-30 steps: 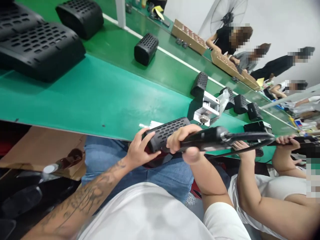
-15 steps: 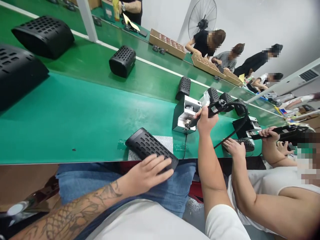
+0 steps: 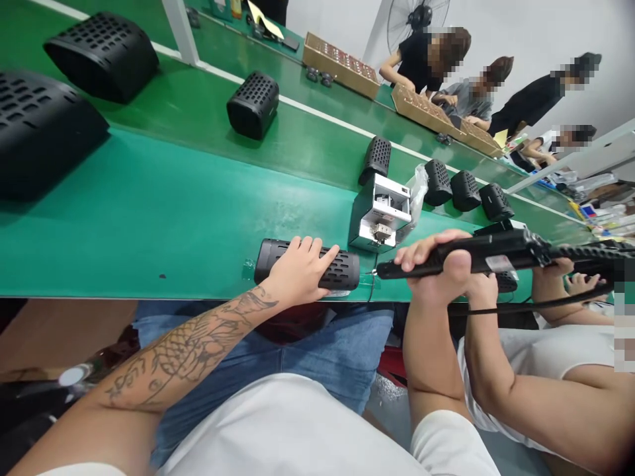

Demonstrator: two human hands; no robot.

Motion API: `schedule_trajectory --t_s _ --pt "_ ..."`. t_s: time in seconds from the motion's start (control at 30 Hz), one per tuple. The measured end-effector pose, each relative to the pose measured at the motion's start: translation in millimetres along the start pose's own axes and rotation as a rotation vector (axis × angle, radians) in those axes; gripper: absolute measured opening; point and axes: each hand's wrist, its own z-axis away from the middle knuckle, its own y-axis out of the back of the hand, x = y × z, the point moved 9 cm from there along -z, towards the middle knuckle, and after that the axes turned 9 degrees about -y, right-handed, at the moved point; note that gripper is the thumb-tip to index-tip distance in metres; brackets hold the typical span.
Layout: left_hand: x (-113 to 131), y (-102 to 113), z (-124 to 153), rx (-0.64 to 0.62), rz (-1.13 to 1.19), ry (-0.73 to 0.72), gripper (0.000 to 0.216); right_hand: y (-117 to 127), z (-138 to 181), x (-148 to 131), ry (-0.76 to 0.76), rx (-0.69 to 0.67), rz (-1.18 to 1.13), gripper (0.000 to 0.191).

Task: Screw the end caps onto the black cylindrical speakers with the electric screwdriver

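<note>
My left hand (image 3: 303, 271) grips a black perforated casing (image 3: 347, 269) from above, its fingers curled over the slotted top. The casing lies lengthwise along the front edge of the green bench mat (image 3: 163, 231). Wrapped in my right hand (image 3: 439, 261) is a black electric screwdriver (image 3: 489, 252), held almost level with its bit pointing left. The bit's tip is just short of the casing's right end; a small gap shows between them. Behind the tip stands a black and silver screw feeder (image 3: 380, 215).
More black casings (image 3: 253, 104) stand along the bench, two large ones close at the left. A clear plastic bag (image 3: 418, 192) sits beside the feeder. To my right, a co-worker's arm (image 3: 489, 357) is very near my right arm. Other people work across the bench.
My right hand has drawn the screwdriver from the feeder down towards the casing and levelled it. My left hand has turned the casing parallel to the bench edge and pushed it further onto the mat.
</note>
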Motion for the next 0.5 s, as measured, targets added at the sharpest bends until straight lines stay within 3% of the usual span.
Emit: schedule_trajectory --t_s 0.17,0.5 --pt "-0.6 2.1 1.6 0.000 0.008 0.020 0.107 -36.9 36.0 -3.5 0.051 -0.197 -0.008 0.033" --pt "0.8 5.8 1.4 0.025 0.034 0.033 0.104 -47.3 38.1 23.3 -0.054 -0.248 0.000 0.036"
